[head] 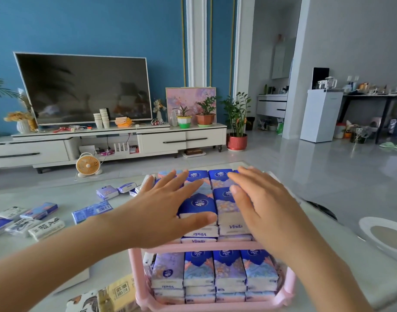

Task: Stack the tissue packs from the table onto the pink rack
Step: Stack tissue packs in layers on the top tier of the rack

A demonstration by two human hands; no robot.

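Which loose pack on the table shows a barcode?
The blue pack beside the left wrist; the other loose packs show patterns or writing instead.

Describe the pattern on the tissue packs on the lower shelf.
Packs: mostly dark blue top with white logo, pale floral middle, white base. Head view shows it.

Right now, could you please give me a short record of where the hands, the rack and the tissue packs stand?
left hand: open and flat, spread over the top-tier packs
right hand: open and flat, over the same packs
pink rack: two tiers, both holding packs
lower-tier packs: side by side, stacked in layers
loose packs: several on the table, left of the rack
task state: not yet done
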